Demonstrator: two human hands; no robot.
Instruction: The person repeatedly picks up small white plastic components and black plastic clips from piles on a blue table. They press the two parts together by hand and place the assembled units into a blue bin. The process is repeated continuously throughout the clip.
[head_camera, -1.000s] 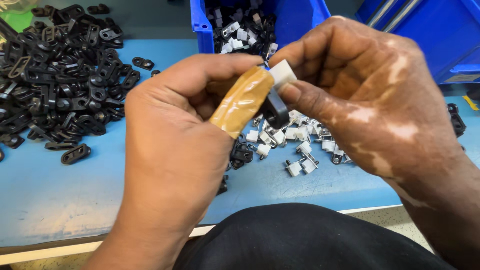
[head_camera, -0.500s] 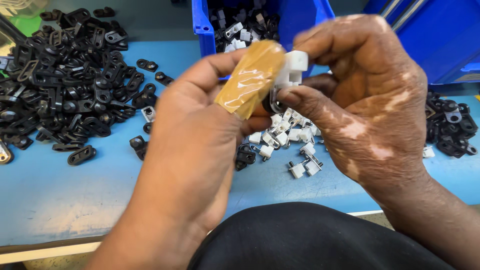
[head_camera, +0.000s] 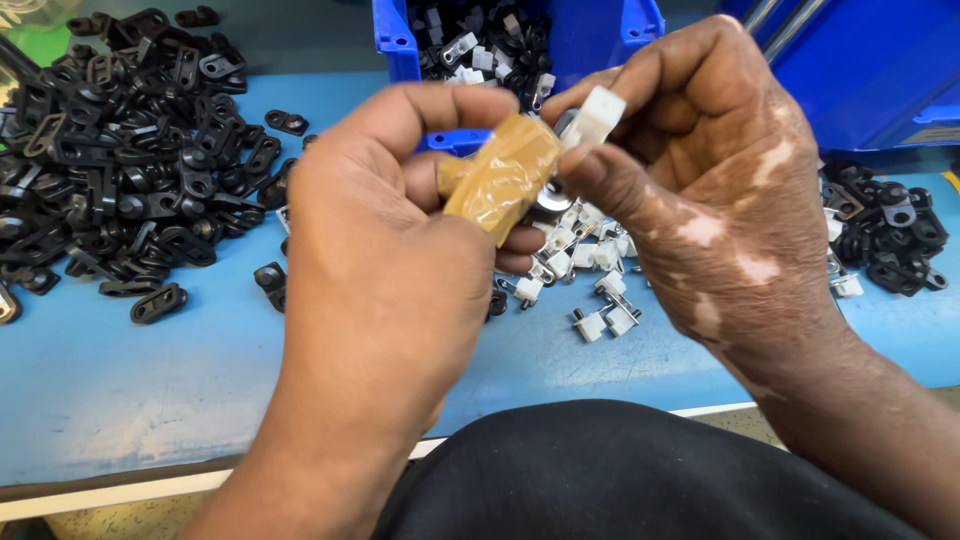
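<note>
A small white plastic clip sits pinched between the thumb and fingertips of the right hand, raised above the blue table. The left hand is curled closed right beside it, its tape-wrapped thumb pressing against a dark part under the clip; what that part is cannot be made out. Beneath the hands lie loose white clips. A heap of black plastic pieces spreads at the left, and a blue bin of mixed parts stands behind. Another blue bin at the far right bears a pale rectangular label.
</note>
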